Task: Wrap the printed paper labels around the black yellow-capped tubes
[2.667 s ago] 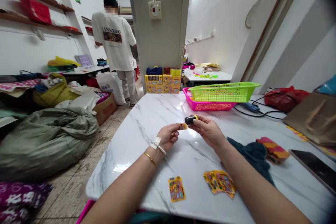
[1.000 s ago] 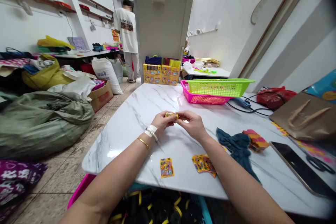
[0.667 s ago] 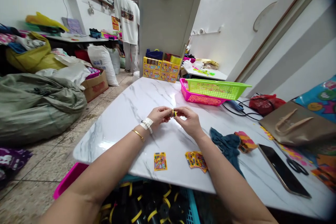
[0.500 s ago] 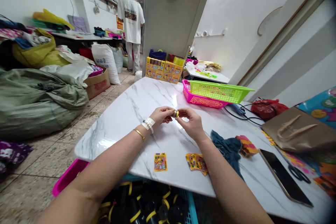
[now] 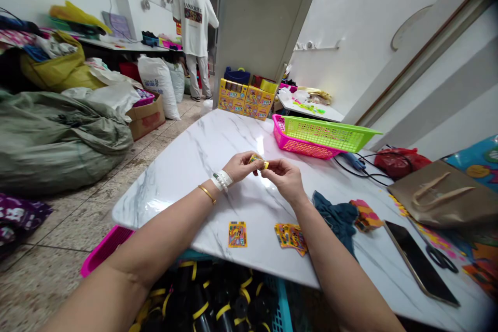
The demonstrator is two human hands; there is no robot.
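My left hand and my right hand meet above the white marble table. Both are closed on one small black cylinder with a yellow band and a colourful sticker round it. Most of the cylinder is hidden by my fingers. On the table near me lie a single sticker and a small pile of stickers. Below the table's near edge a crate holds several black cylinders with yellow bands.
Green and pink mesh baskets are stacked at the far side. To the right lie a dark cloth, a phone, a brown paper bag and scissors. A person in a white shirt stands far off. Sacks fill the floor at left.
2.7 s ago my hands were apart, the sticker in the left and the cylinder in the right. They have since come together on the cylinder. The person has walked farther away.
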